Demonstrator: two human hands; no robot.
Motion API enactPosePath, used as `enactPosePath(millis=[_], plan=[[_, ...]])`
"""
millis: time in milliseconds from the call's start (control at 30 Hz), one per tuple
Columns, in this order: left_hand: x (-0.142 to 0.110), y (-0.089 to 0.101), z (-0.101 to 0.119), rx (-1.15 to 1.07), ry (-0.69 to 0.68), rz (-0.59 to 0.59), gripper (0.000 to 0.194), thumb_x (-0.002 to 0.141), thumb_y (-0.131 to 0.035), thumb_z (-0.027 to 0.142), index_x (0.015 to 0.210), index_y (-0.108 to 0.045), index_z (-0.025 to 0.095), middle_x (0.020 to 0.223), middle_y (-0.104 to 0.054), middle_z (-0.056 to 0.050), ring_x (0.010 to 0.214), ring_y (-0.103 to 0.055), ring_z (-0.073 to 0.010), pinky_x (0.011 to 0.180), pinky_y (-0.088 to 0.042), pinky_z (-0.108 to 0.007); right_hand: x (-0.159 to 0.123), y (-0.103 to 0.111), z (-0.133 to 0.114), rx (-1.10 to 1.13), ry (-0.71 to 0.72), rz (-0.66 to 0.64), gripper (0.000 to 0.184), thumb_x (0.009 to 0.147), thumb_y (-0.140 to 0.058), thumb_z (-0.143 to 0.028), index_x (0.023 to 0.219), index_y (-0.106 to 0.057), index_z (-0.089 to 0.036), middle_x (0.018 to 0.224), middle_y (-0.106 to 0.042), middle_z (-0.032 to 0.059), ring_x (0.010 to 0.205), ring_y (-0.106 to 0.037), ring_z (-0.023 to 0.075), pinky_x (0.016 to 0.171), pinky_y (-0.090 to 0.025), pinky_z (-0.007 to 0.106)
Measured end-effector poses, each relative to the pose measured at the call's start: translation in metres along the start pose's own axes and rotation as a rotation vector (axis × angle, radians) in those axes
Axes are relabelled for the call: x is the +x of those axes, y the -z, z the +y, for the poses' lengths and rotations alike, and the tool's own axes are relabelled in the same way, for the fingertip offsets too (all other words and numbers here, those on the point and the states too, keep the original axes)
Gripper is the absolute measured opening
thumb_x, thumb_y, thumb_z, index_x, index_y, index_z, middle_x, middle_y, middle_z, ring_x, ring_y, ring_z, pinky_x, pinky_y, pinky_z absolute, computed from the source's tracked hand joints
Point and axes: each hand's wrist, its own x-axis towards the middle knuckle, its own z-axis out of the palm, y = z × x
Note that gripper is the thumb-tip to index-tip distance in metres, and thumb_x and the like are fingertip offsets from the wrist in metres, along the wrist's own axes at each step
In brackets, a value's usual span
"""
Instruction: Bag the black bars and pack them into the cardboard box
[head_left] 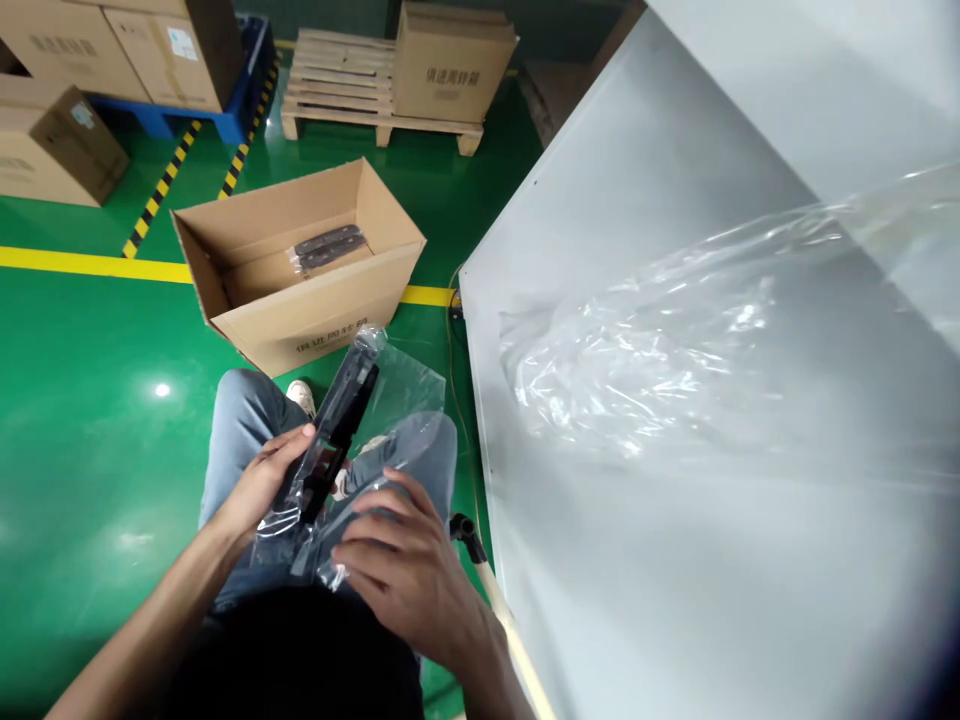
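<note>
Above my lap, my left hand (pixel 274 470) grips a long black plastic part (pixel 339 440) that lies inside a clear plastic bag (pixel 409 385). The part is tilted, its far end pointing up and to the right. My right hand (pixel 405 550) is at the near right side of the bag, fingers bent over the loose film; whether they pinch it is hard to see. Beyond my knees stands an open cardboard box (pixel 315 325), with a few bagged dark parts (pixel 328 247) on its bottom.
To my right is a large grey-white table (pixel 637 580) with a heap of clear plastic film (pixel 637 370). A wooden pallet (pixel 337 85) carries a closed carton (pixel 450 65). More cartons (pixel 142 55) stand on a blue pallet (pixel 247 100) at the far left.
</note>
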Motion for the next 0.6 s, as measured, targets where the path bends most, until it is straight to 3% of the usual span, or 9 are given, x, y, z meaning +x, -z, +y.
enactPosePath(millis=[100, 267, 467, 600], plan=[[0.003, 0.007, 0.000, -0.144, 0.038, -0.006, 0.058, 0.088, -0.074, 0.064, 0.112, -0.076, 0.011, 0.095, -0.082, -0.013, 0.058, -0.069, -0.0195, 0.051, -0.058, -0.029, -0.005, 0.002, 0.004, -0.013, 0.008, 0.045, 0.013, 0.096, -0.075, -0.018, 0.093, -0.079, -0.030, 0.087, -0.083, -0.0044, 0.092, -0.076, 0.0183, 0.114, -0.051, 0.046], [0.008, 0.013, 0.004, -0.364, 0.005, 0.006, 0.040, 0.095, -0.070, 0.050, 0.114, -0.074, 0.015, 0.095, -0.082, -0.010, 0.066, -0.072, -0.0187, 0.051, -0.058, -0.023, -0.021, 0.004, 0.014, 0.061, 0.028, 0.092, 0.018, 0.095, -0.079, -0.023, 0.109, -0.081, -0.034, 0.104, -0.085, -0.0013, 0.109, -0.079, 0.0243, 0.109, -0.058, 0.050], [0.008, 0.009, 0.008, -0.412, 0.066, 0.047, 0.032, 0.098, -0.064, 0.039, 0.114, -0.074, 0.013, 0.090, -0.082, -0.010, 0.063, -0.074, -0.0188, 0.048, -0.058, -0.023, -0.032, -0.001, 0.025, 0.146, 0.012, 0.197, 0.029, 0.093, -0.080, -0.021, 0.117, -0.080, -0.036, 0.108, -0.085, -0.0002, 0.115, -0.077, 0.0260, 0.109, -0.058, 0.051], [0.008, 0.010, 0.010, -0.429, 0.068, 0.096, 0.025, 0.098, -0.059, 0.028, 0.111, -0.074, 0.013, 0.089, -0.083, -0.009, 0.058, -0.073, -0.0170, 0.051, -0.059, -0.023, -0.036, 0.004, 0.030, 0.092, 0.024, 0.207, 0.025, 0.092, -0.082, -0.023, 0.114, -0.080, -0.035, 0.108, -0.085, -0.0012, 0.119, -0.075, 0.0266, 0.110, -0.057, 0.053]])
